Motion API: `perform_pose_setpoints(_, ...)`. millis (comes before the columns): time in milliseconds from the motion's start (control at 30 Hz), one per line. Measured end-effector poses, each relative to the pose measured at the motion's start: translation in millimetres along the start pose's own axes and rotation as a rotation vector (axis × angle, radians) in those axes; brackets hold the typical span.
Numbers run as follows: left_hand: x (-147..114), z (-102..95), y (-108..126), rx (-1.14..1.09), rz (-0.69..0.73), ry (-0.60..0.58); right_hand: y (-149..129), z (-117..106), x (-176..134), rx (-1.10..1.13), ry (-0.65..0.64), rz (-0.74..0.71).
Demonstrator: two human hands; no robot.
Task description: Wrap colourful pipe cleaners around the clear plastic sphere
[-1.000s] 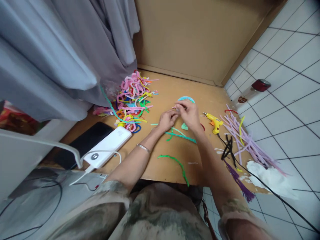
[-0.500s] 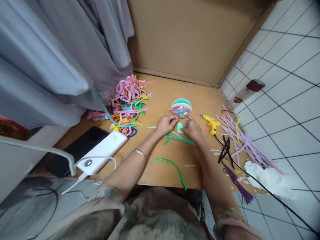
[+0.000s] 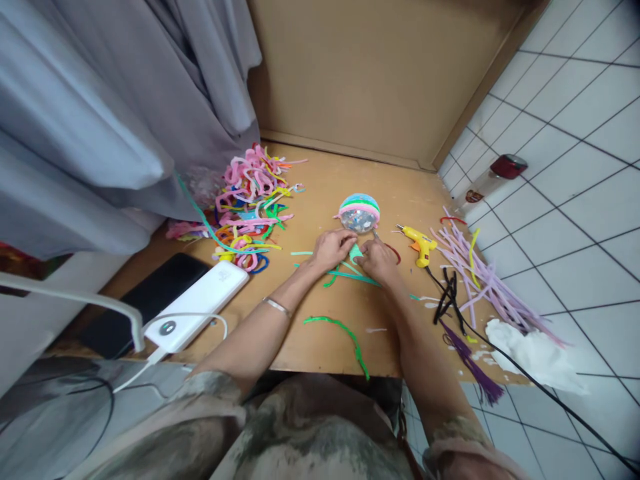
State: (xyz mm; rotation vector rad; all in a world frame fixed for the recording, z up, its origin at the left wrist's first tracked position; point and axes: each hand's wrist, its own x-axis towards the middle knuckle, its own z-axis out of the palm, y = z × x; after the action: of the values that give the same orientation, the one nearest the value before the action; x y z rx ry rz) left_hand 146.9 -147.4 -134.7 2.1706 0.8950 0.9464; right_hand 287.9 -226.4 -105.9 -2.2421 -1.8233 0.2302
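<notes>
A small mint-green fuzzy piece (image 3: 355, 253), seemingly coiled pipe cleaner, is between my two hands. My left hand (image 3: 334, 249) pinches its upper left side with thumb and forefinger. Closed fingers of my right hand (image 3: 379, 260) meet the piece from the right; a thin grey tip sticks up past them, too small to name. Just beyond my hands rests a clear dome (image 3: 360, 220) with shiny bits inside and blue, green and pink pipe cleaner bands on top. Teal pipe cleaners (image 3: 357, 277) lie under my wrists, and a bent green pipe cleaner (image 3: 350, 333) lies nearer me.
Left is a heap of mixed pipe cleaners (image 3: 255, 180), with a white power bank (image 3: 200, 310) and a black phone-like slab (image 3: 150, 293). Right are a yellow glue gun (image 3: 421, 244), lilac pipe cleaners (image 3: 480, 273), a purple tassel (image 3: 473, 367) and white tissue (image 3: 530, 353).
The mint-green piece has tilted and looks narrower, now up against my left fingertips. A dark red strand shows beside my right hand. The whole view has shifted slightly.
</notes>
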Motion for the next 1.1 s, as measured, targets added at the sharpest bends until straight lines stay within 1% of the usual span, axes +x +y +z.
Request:
perform_pose_setpoints(200,3.9,5.2,-12.8,-0.12,-0.045,0.087,-1.9,-2.6,0.1,0.044,-0.029,0.037)
perform_pose_setpoints(267,4.9,6.0,-16.1,-0.167,-0.054,0.131,-1.2,-5.9,0.5,0.051,0.007,0.039)
perform_pose_setpoints(333,5.8,6.0,-17.6,-0.212,-0.063,0.17,-1.6,-10.0,0.2,0.077,0.033,0.001)
perform_pose_setpoints(367,6.2,5.8,-17.9,-0.233,-0.065,0.188,-2.7,-12.2,-0.4,0.098,0.015,-0.031)
perform_pose_setpoints(433,7.2,4.9,-17.8,-0.274,-0.069,0.219,-7.9,-16.3,-3.1,0.121,-0.084,-0.09)
perform_pose_setpoints(500,8.2,3.5,-17.4,-0.313,-0.073,0.24,-17.0,-19.7,-7.4,0.062,-0.182,-0.114)
perform_pose_setpoints(533,8.8,2.5,-17.3,-0.333,-0.075,0.249,-22.6,-20.9,-9.8,-0.003,-0.206,-0.11)
perform_pose_setpoints(633,10.2,-2.0,-16.9,-0.391,-0.092,0.268,-37.2,-23.4,-15.7,-0.187,-0.225,-0.103)
perform_pose_setpoints(733,11.3,-9.1,-15.7,-0.438,-0.13,0.304,-38.1,-25.1,-15.9,-0.202,-0.236,-0.107)
perform_pose_setpoints(800,12.1,-14.6,-14.8,-0.465,-0.145,0.358,-28.6,-26.4,-12.9,-0.128,-0.198,-0.103)
perform_pose_setpoints(867,13.5,-19.9,-15.0,-0.502,-0.156,0.445,-14.2,-28.2,-9.0,0.0,-0.127,-0.102)
perform_pose_setpoints(900,14.4,-22.5,-15.9,-0.528,-0.168,0.495,-6.4,-29.3,-7.1,0.082,-0.115,-0.106)
perform_pose_setpoints(1000,17.7,-29.5,-21.8,-0.624,-0.24,0.636,13.9,-33.7,-3.1,0.346,-0.123,-0.128)
perform_pose_setpoints(1100,20.4,-35.0,-30.1,-0.718,-0.321,0.718,26.9,-39.5,-2.0,0.553,-0.186,-0.128)
